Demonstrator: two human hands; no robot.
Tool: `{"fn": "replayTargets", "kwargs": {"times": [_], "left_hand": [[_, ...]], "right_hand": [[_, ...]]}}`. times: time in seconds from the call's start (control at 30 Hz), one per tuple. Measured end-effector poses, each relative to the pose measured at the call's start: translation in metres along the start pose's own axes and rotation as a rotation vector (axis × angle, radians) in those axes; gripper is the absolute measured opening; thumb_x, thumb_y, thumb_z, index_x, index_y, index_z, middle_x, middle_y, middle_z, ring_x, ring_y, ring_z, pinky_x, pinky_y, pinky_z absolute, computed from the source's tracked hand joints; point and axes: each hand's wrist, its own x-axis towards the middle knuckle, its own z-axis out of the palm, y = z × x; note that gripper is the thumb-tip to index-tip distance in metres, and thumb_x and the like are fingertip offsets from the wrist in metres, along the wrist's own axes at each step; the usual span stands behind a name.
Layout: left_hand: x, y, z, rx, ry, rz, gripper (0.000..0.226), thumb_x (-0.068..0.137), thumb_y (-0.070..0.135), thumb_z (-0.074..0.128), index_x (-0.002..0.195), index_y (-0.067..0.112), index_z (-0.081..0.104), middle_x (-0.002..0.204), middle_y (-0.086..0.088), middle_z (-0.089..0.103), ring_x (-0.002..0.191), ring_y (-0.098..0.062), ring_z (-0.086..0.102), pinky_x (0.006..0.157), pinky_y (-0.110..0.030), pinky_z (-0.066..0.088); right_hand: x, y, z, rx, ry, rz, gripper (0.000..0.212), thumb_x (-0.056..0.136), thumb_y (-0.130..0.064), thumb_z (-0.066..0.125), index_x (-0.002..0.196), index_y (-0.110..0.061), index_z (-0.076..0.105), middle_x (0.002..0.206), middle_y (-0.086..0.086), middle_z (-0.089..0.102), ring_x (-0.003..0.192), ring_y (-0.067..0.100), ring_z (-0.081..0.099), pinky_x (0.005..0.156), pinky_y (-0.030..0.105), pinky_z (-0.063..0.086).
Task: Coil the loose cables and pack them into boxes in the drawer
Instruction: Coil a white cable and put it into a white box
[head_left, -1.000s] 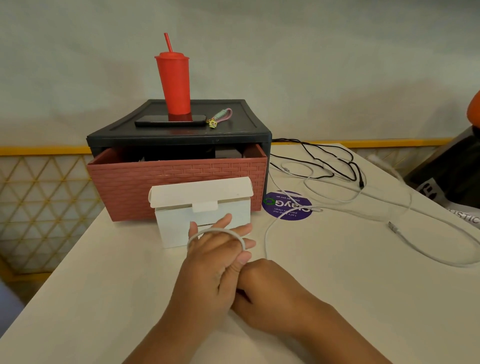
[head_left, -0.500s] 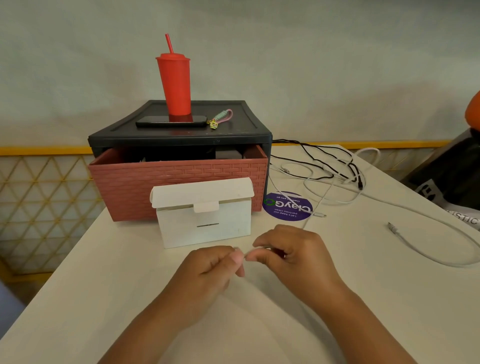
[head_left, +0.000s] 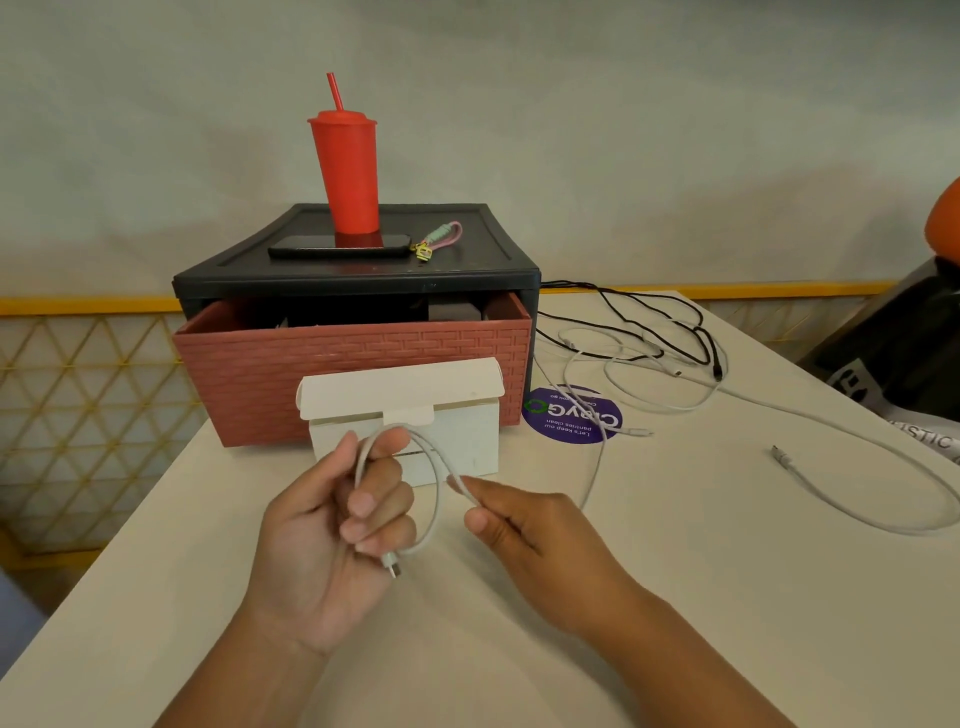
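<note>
My left hand (head_left: 332, 525) is turned palm up and its fingers curl round a loop of white cable (head_left: 434, 483), whose USB plug hangs below the fingers. My right hand (head_left: 519, 525) pinches the same cable just right of the loop; from there the cable trails away to the right across the table. A white cardboard box (head_left: 447, 436) with its flap raised stands right behind my hands. Behind it is the red woven drawer (head_left: 353, 364), pulled partly out of a black cabinet (head_left: 358, 270), with dark boxes inside.
More loose cables lie to the right: a tangle of black and white cables (head_left: 644, 343) and a thick white cable (head_left: 857, 499). A purple round sticker (head_left: 571, 415) is on the table. A red tumbler (head_left: 345, 171), phone (head_left: 337, 247) and key strap (head_left: 439, 239) sit on the cabinet.
My hands were close together pinching the cable; now they have drawn apart. The left hand has turned palm up with a loop in its fingers, and the right holds the strand beside it.
</note>
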Motion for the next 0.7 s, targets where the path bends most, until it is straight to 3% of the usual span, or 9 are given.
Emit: {"fn": "replayTargets", "kwargs": {"times": [0.13,0.2,0.27,0.33,0.4,0.47,0.53,0.6,0.7], "left_hand": [[0.000,0.000,-0.004,0.052,0.097,0.036,0.052,0.103,0.021,0.007,0.139,-0.009,0.029,0.097,-0.019,0.059,0.087,-0.025,0.055,0.082,-0.032,0.040],[0.000,0.001,-0.007,0.099,0.126,0.062,0.051,0.103,0.019,0.005,0.142,-0.008,0.024,0.100,-0.019,0.059,0.091,-0.026,0.055,0.086,-0.032,0.039],[0.000,-0.001,-0.004,0.184,0.190,0.121,0.049,0.104,0.019,0.007,0.142,-0.008,0.022,0.101,-0.019,0.059,0.092,-0.026,0.057,0.092,-0.034,0.038],[0.007,-0.008,0.003,0.250,0.146,0.162,0.043,0.101,0.016,0.031,0.137,-0.008,0.035,0.089,-0.014,0.064,0.081,-0.022,0.062,0.095,-0.036,0.044],[0.007,-0.016,0.005,0.283,0.274,0.235,0.043,0.079,0.018,0.063,0.117,-0.002,0.062,0.069,-0.005,0.066,0.064,-0.015,0.065,0.082,-0.035,0.054],[0.007,-0.022,0.010,0.411,0.362,0.313,0.047,0.062,0.025,0.077,0.105,0.006,0.071,0.073,-0.008,0.070,0.073,-0.016,0.069,0.078,-0.033,0.056],[0.007,-0.027,0.014,0.588,0.372,0.318,0.054,0.056,0.036,0.085,0.105,0.015,0.072,0.092,-0.011,0.073,0.096,-0.016,0.068,0.089,-0.029,0.052],[0.008,-0.033,0.016,0.850,0.401,0.332,0.037,0.071,0.038,0.071,0.107,0.031,0.070,0.105,-0.002,0.072,0.115,-0.011,0.059,0.103,-0.028,0.041],[0.009,-0.043,0.018,1.213,0.389,0.370,0.037,0.086,0.032,0.042,0.120,0.040,0.056,0.108,0.024,0.067,0.121,0.005,0.048,0.100,-0.011,0.033]], "right_hand": [[-0.001,-0.004,0.004,-0.030,-0.048,-0.038,0.030,0.096,-0.036,0.042,0.123,-0.032,0.056,0.075,-0.037,0.052,0.074,-0.007,0.049,0.070,0.011,0.037],[-0.002,-0.005,0.005,-0.045,-0.052,-0.045,0.018,0.096,-0.034,0.041,0.103,-0.032,0.057,0.065,-0.030,0.050,0.066,-0.002,0.045,0.063,0.015,0.035],[-0.002,-0.006,0.006,-0.080,-0.063,-0.048,0.012,0.094,-0.033,0.042,0.084,-0.030,0.047,0.059,-0.014,0.045,0.060,0.005,0.041,0.058,0.019,0.032],[-0.002,-0.007,0.007,-0.135,-0.096,-0.057,0.012,0.095,-0.028,0.045,0.083,-0.029,0.045,0.056,-0.010,0.039,0.056,0.006,0.039,0.055,0.018,0.029],[-0.001,-0.009,0.007,-0.188,-0.141,-0.058,0.010,0.095,-0.026,0.046,0.086,-0.029,0.045,0.055,-0.010,0.037,0.053,0.007,0.038,0.053,0.018,0.028],[-0.001,-0.011,0.007,-0.257,-0.188,-0.055,0.014,0.096,-0.026,0.045,0.085,-0.030,0.037,0.057,-0.009,0.037,0.054,0.010,0.036,0.052,0.018,0.027],[-0.002,-0.013,0.008,-0.292,-0.218,-0.025,0.008,0.096,-0.029,0.045,0.090,-0.028,0.040,0.060,-0.009,0.038,0.059,0.015,0.038,0.053,0.016,0.026],[-0.002,-0.014,0.010,-0.338,-0.236,-0.036,0.019,0.095,-0.032,0.045,0.111,-0.022,0.047,0.064,-0.006,0.041,0.065,0.019,0.040,0.054,0.019,0.029],[-0.001,-0.015,0.010,-0.362,-0.225,-0.071,0.029,0.094,-0.029,0.047,0.121,-0.020,0.048,0.066,-0.007,0.043,0.063,0.015,0.040,0.054,0.023,0.031]]}}
